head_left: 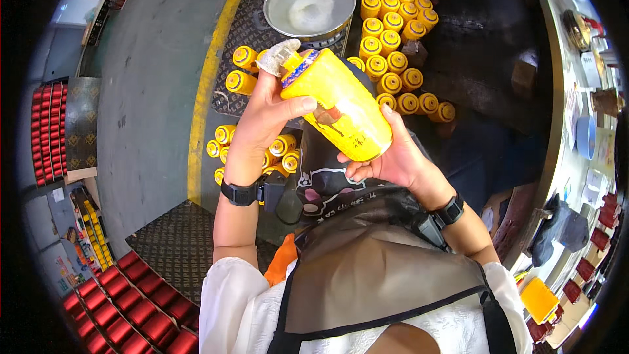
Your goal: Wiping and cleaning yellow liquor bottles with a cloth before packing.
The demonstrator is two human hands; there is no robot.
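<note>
We hold a yellow ceramic bottle [341,105] in front of us, tilted so that its clear faceted stopper [283,54] points up and to the left and its base sits lower right. Our left hand [265,115] wraps the upper part near the blue-patterned neck, fingers [306,103] closed over the body with the thumb across the front. Our right hand [386,157] cups the base from beneath, its fingers curled tightly against the bottom edge. Both wrists carry black bands.

Below the bottle, on the floor, stand many more yellow bottles [393,46] in rows, seen from the top, and a smaller group [252,147] lies just left of our left wrist. A round metal basin [310,3] sits above them, near the stopper. A yellow painted line [203,98] runs down the grey floor. Red boxes [131,311] are stacked at lower left, and a table [557,131] curves along the right edge.
</note>
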